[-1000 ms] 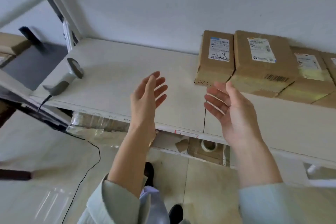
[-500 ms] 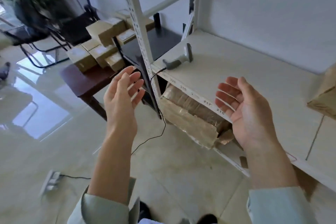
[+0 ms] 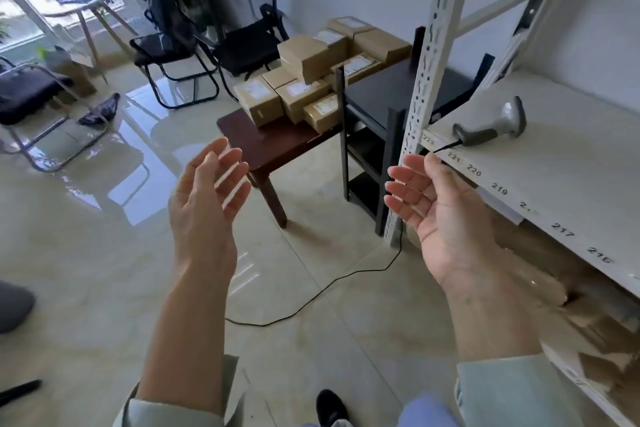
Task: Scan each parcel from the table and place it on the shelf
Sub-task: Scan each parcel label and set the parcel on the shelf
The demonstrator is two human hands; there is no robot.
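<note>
View has swung from the shelf (image 3: pixel 571 163) toward the parcels (image 3: pixel 311 80) on the table (image 3: pixel 277 146).

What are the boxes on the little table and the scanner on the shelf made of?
The boxes look like plain brown cardboard: dull, with sharp folded edges and white paper labels. The scanner looks like smooth grey plastic with a darker handle, possibly rubbery. The table seems to be dark, glossy wood.

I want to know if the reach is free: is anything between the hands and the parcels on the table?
Nothing visible blocks it. The left hand and right hand are open and empty, with only bare floor before the brown table holding the parcels. The shelf post stands to the right.
</note>
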